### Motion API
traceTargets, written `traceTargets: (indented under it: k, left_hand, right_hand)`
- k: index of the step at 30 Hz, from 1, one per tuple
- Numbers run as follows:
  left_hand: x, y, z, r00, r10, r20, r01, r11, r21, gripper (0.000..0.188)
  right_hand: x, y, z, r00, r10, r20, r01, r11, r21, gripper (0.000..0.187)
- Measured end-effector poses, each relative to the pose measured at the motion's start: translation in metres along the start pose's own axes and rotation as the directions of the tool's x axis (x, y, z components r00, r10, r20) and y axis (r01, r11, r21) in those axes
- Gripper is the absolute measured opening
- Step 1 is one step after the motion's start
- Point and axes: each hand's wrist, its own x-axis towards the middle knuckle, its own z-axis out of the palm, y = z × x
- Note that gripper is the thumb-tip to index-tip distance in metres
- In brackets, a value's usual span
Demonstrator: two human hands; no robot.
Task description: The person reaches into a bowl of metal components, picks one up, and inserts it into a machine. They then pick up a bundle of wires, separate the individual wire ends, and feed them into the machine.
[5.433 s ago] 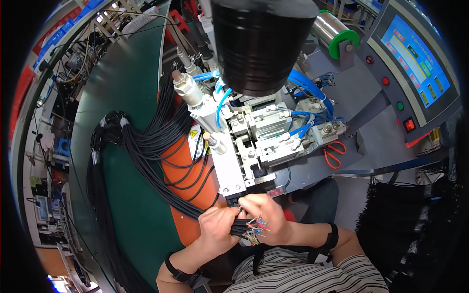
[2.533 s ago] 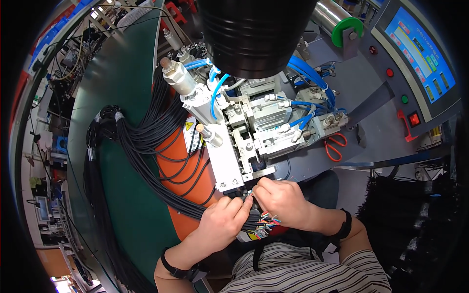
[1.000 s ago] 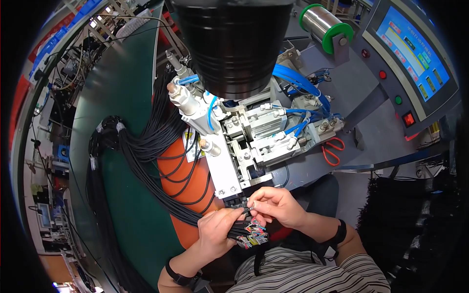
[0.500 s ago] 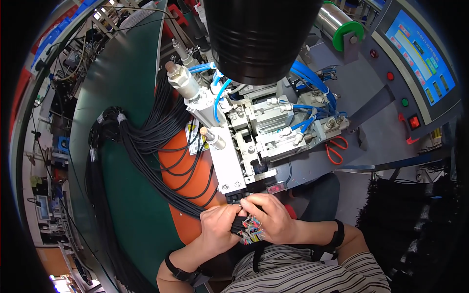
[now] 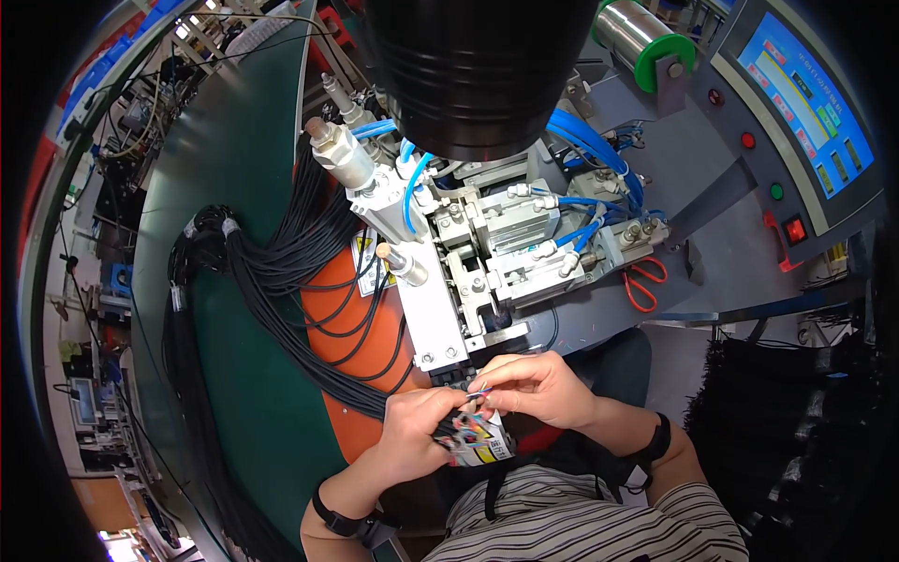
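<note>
From where I stand, the left hand (image 5: 415,429) is wrapped round the black cables (image 5: 348,386), which come in from its left. Just below the machine (image 5: 432,323), coloured wires (image 5: 481,392) point rightward, their tips pinched by the nearer right hand (image 5: 545,389).

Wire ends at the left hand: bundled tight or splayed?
Splayed: the coloured wires point in several directions past the ends of the black cables, beside the left hand. Blur hides individual tips.
</note>
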Motion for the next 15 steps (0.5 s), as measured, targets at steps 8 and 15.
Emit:
traceTargets:
  k: [8,15]
  left_hand:
    - [0.002,-0.007,-0.018,0.945,-0.139,0.294,0.285,0.793,-0.539,0.008]
    - [0.002,-0.009,-0.017,0.894,-0.208,0.396,0.416,0.710,-0.567,0.014]
  right_hand:
    - [0.007,-0.005,-0.007,0.990,0.072,0.120,-0.070,0.997,-0.015,0.016]
    - [0.010,-0.010,-0.011,0.982,0.119,0.144,-0.100,0.985,-0.138,0.012]
